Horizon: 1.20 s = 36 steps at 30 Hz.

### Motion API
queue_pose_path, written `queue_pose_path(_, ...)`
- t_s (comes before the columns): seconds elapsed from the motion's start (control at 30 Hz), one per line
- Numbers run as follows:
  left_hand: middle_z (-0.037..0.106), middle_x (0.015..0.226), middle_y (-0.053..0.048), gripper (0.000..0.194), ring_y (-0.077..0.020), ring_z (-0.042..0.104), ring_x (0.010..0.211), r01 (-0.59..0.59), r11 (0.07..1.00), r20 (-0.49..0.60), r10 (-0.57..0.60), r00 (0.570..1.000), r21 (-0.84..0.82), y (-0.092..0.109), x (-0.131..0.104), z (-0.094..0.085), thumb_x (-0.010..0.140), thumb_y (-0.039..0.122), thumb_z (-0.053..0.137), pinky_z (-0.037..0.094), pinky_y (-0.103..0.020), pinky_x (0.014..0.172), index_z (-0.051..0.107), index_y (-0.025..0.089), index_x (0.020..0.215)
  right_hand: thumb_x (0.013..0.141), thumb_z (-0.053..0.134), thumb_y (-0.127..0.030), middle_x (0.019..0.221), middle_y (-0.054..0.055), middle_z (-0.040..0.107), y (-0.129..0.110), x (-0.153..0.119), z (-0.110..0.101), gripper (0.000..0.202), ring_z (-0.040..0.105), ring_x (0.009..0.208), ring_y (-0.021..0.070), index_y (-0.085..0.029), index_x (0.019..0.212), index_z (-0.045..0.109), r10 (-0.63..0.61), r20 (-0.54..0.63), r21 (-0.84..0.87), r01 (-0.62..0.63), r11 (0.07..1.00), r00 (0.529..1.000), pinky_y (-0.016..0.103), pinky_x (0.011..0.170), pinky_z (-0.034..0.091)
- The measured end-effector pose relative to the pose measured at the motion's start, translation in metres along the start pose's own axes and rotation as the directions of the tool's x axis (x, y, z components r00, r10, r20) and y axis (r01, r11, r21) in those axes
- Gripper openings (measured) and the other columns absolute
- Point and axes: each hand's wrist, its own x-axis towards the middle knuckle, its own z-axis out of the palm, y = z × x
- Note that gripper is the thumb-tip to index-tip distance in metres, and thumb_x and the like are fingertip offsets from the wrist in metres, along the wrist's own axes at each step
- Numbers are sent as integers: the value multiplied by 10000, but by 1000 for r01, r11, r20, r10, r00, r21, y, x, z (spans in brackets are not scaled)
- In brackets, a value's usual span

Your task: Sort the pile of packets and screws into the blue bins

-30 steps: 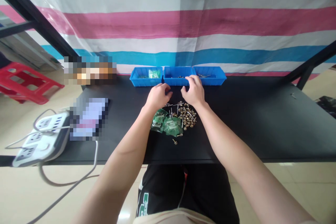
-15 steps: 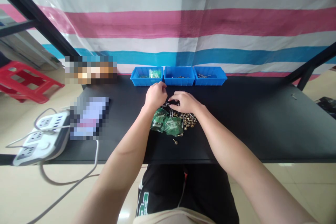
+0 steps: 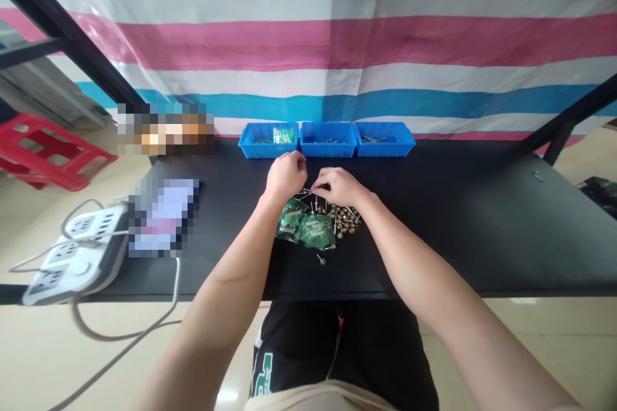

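Observation:
At the far side of the pile, my right hand [image 3: 337,185] has thumb and fingertips pinched together on the end of a silver pop rivet [image 3: 304,192]. Close by on the left, my left hand [image 3: 288,173] is curled closed; what its fingers hold, if anything, is hidden. Below the hands lie small green-and-clear plastic packets [image 3: 315,232] with pale pieces inside. Many brass-coloured screws [image 3: 346,221] are heaped to their right, with more thin silver rivets mixed in. One screw [image 3: 321,259] lies apart, nearer the front edge.
Three blue bins stand in a row at the back: the left bin [image 3: 268,149] has green packets, the middle bin [image 3: 328,149] small screws, the right bin [image 3: 386,149] thin rivets. A power strip [image 3: 80,250] and a blurred phone-like device [image 3: 166,215] lie left on the black table [image 3: 463,225].
My right hand's thumb and fingertips have closed together at the rivets, where they were apart before. My left hand stays almost in place.

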Motion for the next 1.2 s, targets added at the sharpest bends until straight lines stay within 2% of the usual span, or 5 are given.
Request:
queue_pose_path(0.2,744,940,-115,214,-266,685,869,7,1000,13,-7,1000,-11,1,0,-1,826,152,533,541,-377,813,718,178,930,858,650,-191,878,53,686,1,0,-1,130,624,812,166,-189,840,779,6,1,63,-6,998,1000,299,778,440)
queue_pose_path(0.4,744,918,-98,174,-250,684,861,4,997,25,-2,1000,-79,4,0,-4,849,181,547,530,-357,816,708,175,913,796,601,-207,718,12,641,3,0,-3,111,552,668,141,-164,726,676,153,-40,325,-132,936,987,278,662,409)
queue_pose_path(0.67,741,856,-39,236,-157,651,727,-126,907,20,147,989,-402,17,-7,-7,915,333,571,516,-275,715,678,165,1042,907,443,-647,629,-7,524,19,6,5,501,478,604,134,-211,668,500,348,-274,521,-166,837,897,287,616,372)
queue_pose_path(0.83,752,870,-48,140,-151,650,747,-213,913,27,237,971,-349,15,-6,-5,871,210,599,510,-271,741,723,159,916,816,414,-837,603,-12,503,18,6,6,646,465,571,127,-217,650,486,357,-290,535,-159,830,888,286,594,362)
queue_pose_path(1.2,730,750,-46,154,-158,631,675,-185,947,14,195,981,-264,13,-5,-2,897,249,598,468,-273,677,708,154,850,819,405,-838,546,-5,503,11,6,2,679,444,529,118,-211,570,482,329,-285,512,-147,846,900,287,576,348)
